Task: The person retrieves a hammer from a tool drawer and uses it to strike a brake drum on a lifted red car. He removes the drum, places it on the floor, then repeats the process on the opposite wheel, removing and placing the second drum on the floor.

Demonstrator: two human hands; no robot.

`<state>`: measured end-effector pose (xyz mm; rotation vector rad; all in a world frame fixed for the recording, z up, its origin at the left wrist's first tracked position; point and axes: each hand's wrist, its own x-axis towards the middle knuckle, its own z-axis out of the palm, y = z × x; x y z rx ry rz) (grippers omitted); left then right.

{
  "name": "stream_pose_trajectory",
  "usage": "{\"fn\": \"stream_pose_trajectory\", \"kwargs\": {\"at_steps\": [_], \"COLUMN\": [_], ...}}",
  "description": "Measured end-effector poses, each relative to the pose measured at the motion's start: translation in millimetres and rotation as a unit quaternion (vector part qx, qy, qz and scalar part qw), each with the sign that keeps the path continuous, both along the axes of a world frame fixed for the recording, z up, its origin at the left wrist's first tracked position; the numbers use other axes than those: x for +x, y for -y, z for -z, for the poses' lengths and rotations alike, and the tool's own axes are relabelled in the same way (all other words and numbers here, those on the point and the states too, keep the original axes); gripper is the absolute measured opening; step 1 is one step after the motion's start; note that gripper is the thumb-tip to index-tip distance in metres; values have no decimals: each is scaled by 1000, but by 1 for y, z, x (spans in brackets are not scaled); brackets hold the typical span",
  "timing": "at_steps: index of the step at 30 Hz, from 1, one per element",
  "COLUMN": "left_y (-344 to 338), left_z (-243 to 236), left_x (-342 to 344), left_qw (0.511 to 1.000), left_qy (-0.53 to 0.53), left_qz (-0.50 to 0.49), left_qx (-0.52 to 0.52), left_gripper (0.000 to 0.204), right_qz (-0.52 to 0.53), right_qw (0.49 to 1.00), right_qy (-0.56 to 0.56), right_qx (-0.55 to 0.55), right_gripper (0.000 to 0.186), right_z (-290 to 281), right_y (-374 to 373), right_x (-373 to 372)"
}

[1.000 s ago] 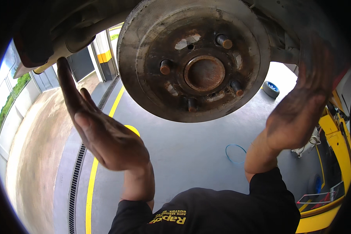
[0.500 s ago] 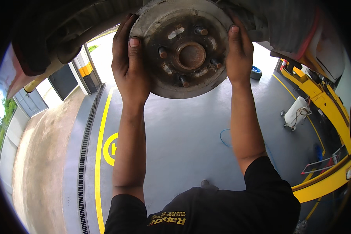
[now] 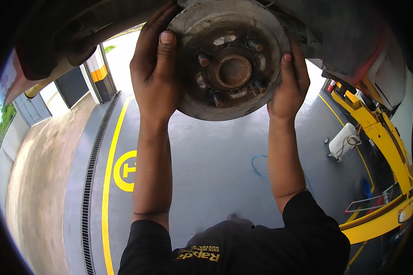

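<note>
Overhead, a worn brake disc [image 3: 190,89] with a grey outer band, a dark rusty middle and a round hub [image 3: 234,71] faces me. Several wheel studs [image 3: 217,99] stick out around that hub. My left hand [image 3: 155,80] is closed on the disc's left edge, thumb on the front face and fingers reaching up along the rim. On the opposite edge, lower down, my right hand [image 3: 287,91] grips with its thumb in front and fingers behind. What lies behind the disc is hidden.
Dark vehicle bodywork [image 3: 353,46] hangs over both sides of the disc. A yellow lift arm [image 3: 376,128] stands at the right, near a white tank on wheels [image 3: 344,142]. A blue hose [image 3: 260,166] lies on the grey floor [image 3: 215,160]; a drain grate [image 3: 94,178] runs along the left.
The disc has turned a little clockwise and sits slightly lower and further right in view. My left hand has risen against its edge, while the right has come down.
</note>
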<state>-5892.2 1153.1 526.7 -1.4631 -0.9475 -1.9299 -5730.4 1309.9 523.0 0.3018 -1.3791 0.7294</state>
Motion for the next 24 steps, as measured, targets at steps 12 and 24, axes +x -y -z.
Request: {"fn": "stream_pose_trajectory", "kwargs": {"at_steps": [12, 24], "left_y": [-6, 8], "left_z": [24, 33], "left_x": [23, 30], "left_qw": [992, 992], "left_qy": [110, 124], "left_qz": [32, -36], "left_qx": [51, 8], "left_gripper": [44, 51], "right_qz": [15, 93], "right_qw": [998, 990], "right_qy": [28, 4], "right_qx": [48, -103], "right_gripper": [40, 48], "right_z": [-17, 5], "right_y": [-10, -7], "right_x": [16, -1]}}
